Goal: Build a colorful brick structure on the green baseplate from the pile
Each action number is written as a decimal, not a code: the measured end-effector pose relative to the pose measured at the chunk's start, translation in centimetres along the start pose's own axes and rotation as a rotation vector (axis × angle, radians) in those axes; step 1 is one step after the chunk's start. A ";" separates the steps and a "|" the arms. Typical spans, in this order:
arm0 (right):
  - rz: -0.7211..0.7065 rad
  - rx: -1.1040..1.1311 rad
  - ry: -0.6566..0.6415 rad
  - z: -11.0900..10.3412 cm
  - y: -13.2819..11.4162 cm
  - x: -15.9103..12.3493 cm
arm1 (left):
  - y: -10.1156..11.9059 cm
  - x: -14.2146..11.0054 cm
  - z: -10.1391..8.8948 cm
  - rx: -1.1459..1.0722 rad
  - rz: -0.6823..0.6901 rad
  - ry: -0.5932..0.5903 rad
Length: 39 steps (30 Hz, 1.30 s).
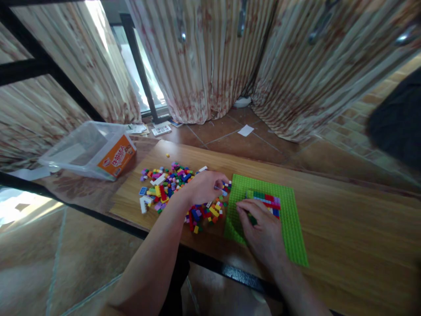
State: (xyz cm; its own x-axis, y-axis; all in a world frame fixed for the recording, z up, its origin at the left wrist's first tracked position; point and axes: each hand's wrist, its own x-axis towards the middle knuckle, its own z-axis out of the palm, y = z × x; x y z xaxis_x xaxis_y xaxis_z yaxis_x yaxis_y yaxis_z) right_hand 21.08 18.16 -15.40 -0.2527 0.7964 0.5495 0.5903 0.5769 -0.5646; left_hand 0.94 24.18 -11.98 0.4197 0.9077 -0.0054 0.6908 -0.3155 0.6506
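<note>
My left hand (208, 188) is over the right side of a loose pile of toy building bricks (173, 184), its fingers curled together. A small pale-blue piece shows by its fingertips, but I cannot tell whether it is held. My right hand (263, 226) rests over the green studded baseplate (294, 224), thumb and fingers drawn close in a pinch. Whatever lies between them is hidden. Just beyond those fingers, a low block of joined bricks (271, 199) in green, red, blue, pink and white sits on the plate, partly covered by the hand.
A clear plastic tub (82, 147) with an orange label stands at the table's left end. One yellow brick (167, 155) lies apart near the far edge of the wooden tabletop (345, 232). Striped curtains (210, 66) hang behind, and papers (245, 130) lie on the tiled floor.
</note>
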 end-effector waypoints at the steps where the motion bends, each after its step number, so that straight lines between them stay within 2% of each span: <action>1: -0.009 0.001 0.005 0.0 0.1 0.0 | 0.0 -0.2 -0.3 0.006 -0.004 -0.007; 4: -0.043 0.001 0.019 0.1 0.2 0.0 | -0.4 -0.7 -1.4 0.020 -0.018 0.019; 9: -0.023 0.007 -0.018 0.2 0.3 -0.2 | -3.0 -1.9 -3.7 0.072 -0.091 0.165; 12: -0.004 0.013 -0.037 0.2 0.2 -0.3 | -4.2 -2.3 -4.4 0.100 -0.156 0.134; 20: -0.023 0.026 -0.056 0.3 0.5 -0.4 | -3.7 -2.6 -4.8 0.242 -0.285 0.073; 23: -0.022 0.031 -0.073 0.3 0.6 -0.5 | -3.5 -2.5 -4.6 0.270 -0.305 0.090; 28: -0.038 0.035 -0.081 0.4 0.6 -0.6 | -3.2 -1.9 -4.0 0.246 -0.246 0.108; 34: -0.044 0.039 -0.075 0.4 0.3 -0.5 | -3.8 -2.2 -4.7 0.215 -0.181 0.299; 39: -0.037 0.064 -0.101 0.5 0.1 -0.6 | -4.7 -3.7 -5.7 0.177 -0.304 0.156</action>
State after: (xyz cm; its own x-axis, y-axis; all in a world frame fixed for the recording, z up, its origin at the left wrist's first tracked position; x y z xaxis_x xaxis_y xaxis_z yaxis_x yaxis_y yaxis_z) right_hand 20.89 17.88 -16.14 -0.3513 0.7869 0.5073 0.5299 0.6138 -0.5852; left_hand -7.19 23.89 -10.64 0.0948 0.9941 -0.0537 0.8668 -0.0559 0.4955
